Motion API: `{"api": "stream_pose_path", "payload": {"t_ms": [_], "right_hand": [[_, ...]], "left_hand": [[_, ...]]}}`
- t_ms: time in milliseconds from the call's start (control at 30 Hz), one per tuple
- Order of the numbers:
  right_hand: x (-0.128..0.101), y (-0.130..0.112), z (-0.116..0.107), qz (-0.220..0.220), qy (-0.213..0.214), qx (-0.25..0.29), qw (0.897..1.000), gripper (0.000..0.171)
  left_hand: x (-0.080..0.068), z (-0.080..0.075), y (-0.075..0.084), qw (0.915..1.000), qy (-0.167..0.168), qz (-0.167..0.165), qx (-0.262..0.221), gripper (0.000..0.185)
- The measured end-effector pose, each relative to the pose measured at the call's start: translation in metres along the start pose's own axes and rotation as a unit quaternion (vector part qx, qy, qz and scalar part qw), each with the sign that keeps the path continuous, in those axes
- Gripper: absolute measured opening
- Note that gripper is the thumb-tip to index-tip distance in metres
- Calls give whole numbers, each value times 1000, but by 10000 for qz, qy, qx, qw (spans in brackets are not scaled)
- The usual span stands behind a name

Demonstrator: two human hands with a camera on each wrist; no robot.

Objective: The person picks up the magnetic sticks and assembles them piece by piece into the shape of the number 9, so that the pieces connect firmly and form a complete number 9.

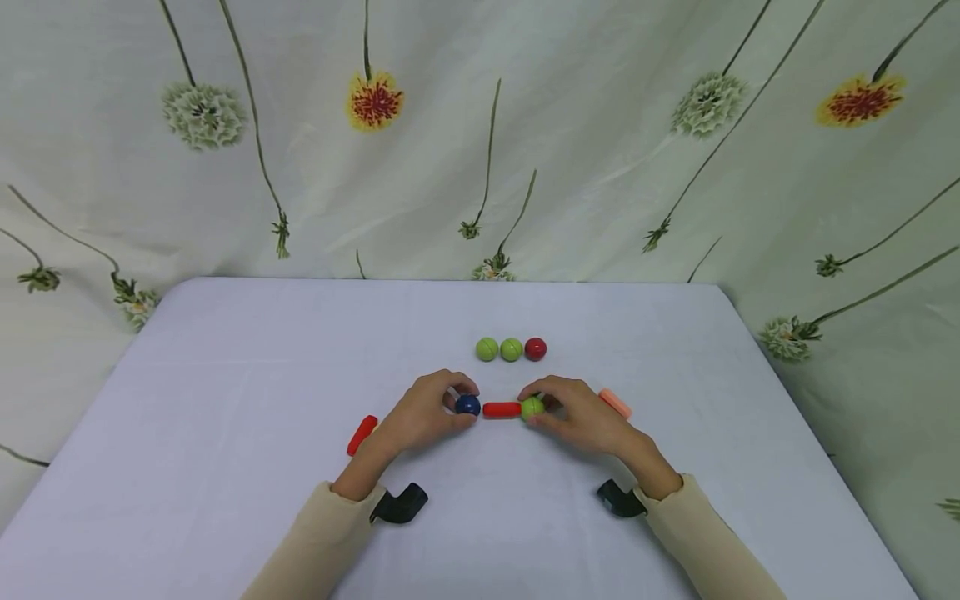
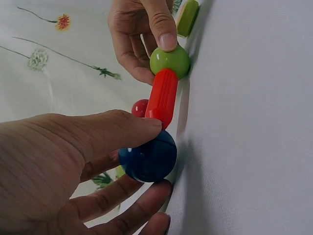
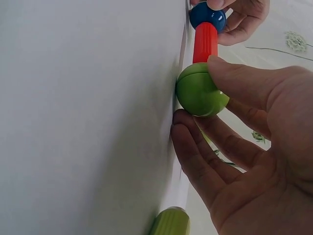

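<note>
Head view: on the pale table (image 1: 225, 375) a short red rod (image 1: 502, 409) lies with its long axis running left to right, a blue ball (image 1: 468, 405) at its left end and a green ball (image 1: 532, 407) at its right end. The left hand (image 1: 423, 414) pinches the blue ball, the right hand (image 1: 577, 412) pinches the green one, so each hand is nearest its own end and the rod spans the gap between them. Behind the assembly, apart from it, two green balls and a red ball (image 1: 536, 348) sit in a row; a second red rod (image 1: 362, 435) lies just left of the left hand, a pink rod (image 1: 616, 403) partly hidden behind the right hand. Left wrist view: thumb above and fingers (image 2: 122, 200) below close on the blue ball (image 2: 148, 156); the rod (image 2: 162, 97) meets it and the green ball (image 2: 170, 61) caps the far end; the ball's contact with the rod is hidden under the thumb. Right wrist view: thumb and fingers (image 3: 195, 156) clamp the green ball (image 3: 199, 91), the rod (image 3: 205, 42) leading away to the blue ball (image 3: 207, 15). A green rod end (image 3: 171, 221) is cut off at the bottom edge.
</note>
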State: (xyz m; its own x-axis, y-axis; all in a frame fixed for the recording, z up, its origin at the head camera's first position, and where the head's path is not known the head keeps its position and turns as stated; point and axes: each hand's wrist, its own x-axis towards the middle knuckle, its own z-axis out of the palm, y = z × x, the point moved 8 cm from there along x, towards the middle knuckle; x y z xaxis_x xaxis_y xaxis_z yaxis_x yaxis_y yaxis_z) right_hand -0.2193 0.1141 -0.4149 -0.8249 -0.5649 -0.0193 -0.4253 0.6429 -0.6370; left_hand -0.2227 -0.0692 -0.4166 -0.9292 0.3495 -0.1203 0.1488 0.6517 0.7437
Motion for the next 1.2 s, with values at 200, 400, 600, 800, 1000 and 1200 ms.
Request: {"api": "stream_pose_path", "payload": {"t_ms": [200, 400, 600, 800, 1000, 1200], "right_hand": [[1, -1, 0, -35, 22, 60, 10000, 33], [2, -2, 0, -53, 31, 65, 10000, 33], [1, -3, -1, -84, 57, 11, 9999, 34], [2, -2, -1, -94, 76, -34, 9999, 33], [1, -2, -1, -183, 121, 4, 9998, 32], [2, -2, -2, -235, 143, -8, 9996, 32]], "left_hand": [[0, 1, 0, 10000, -10, 57, -17, 32], [-1, 2, 3, 10000, 0, 83, 56, 31], [0, 3, 4, 9998, 46, 140, 129, 29], [1, 2, 4, 9997, 160, 139, 95, 26], [2, 3, 3, 9995, 237, 146, 162, 27], [1, 2, 4, 9994, 212, 139, 252, 29]]}}
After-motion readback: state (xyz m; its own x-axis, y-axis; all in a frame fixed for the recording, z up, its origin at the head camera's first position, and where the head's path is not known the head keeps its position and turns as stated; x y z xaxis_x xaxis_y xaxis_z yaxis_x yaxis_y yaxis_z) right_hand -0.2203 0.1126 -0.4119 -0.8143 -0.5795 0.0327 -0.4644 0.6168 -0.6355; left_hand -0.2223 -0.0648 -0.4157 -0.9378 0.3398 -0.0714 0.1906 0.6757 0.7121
